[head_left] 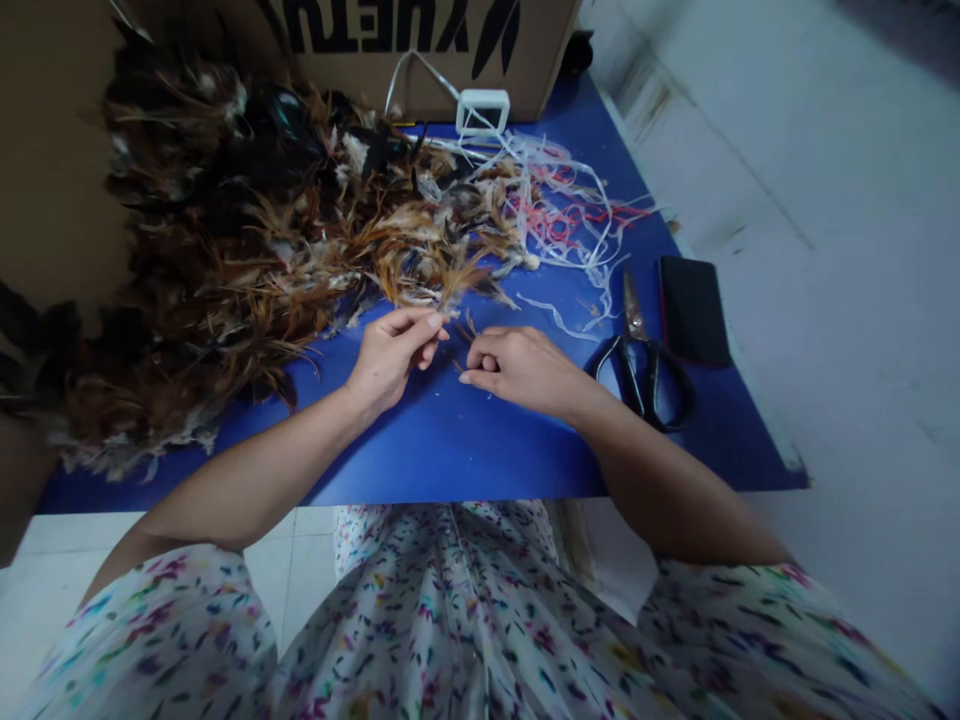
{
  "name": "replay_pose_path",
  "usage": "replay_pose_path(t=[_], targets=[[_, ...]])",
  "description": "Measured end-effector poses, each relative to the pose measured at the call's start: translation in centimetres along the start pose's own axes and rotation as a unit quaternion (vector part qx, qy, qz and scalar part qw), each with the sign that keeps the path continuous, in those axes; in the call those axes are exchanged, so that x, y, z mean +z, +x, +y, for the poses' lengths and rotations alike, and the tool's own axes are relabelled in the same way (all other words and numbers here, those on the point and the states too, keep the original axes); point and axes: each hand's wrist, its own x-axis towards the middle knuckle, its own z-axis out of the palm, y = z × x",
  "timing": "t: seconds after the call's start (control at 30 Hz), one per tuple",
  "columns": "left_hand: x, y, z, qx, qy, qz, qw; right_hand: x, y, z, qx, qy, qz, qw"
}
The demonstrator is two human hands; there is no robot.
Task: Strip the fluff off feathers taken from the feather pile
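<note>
My left hand (397,355) is closed in a pinch, thumb against index finger, just in front of the pile of brown and black feathers (300,250). What it pinches, if anything, is too small to make out. Close by on the right, my right hand (525,365) has its fingers curled together above the blue tabletop (450,440). Thin wisps of a brown feather (469,325) stick out from its fingertips. A narrow gap separates the two hands.
Black-handled scissors (651,375) and a dark phone (694,310) lie at the right. Behind them is a tangle of white and red strings (566,200). A small white-framed device (482,112) stands by the cardboard box (420,80) at the back. A wall (825,300) borders the right side.
</note>
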Motion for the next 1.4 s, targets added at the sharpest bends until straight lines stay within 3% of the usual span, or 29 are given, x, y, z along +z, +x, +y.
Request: replay_pose_path(t=[0.33, 0.63, 0.93, 1.4], targets=[[0.0, 0.0, 0.0, -0.006, 0.006, 0.006, 1.0, 0.6, -0.1, -1.0, -0.031, -0.085, -0.059, 0.994], [0.1, 0.0, 0.1, -0.009, 0.008, 0.007, 1.0, -0.8, -0.5, 0.5, -0.048, 0.081, 0.009, 0.995], [0.0, -0.3, 0.0, -0.048, -0.002, -0.037, 0.998, -1.5, -0.6, 0.8, -0.049, 0.245, 0.073, 0.966], [-0.4, -0.2, -0.3, -0.095, -0.031, -0.06, 0.993, -1.7, -0.2, 0.9, -0.03, 0.305, 0.078, 0.949]])
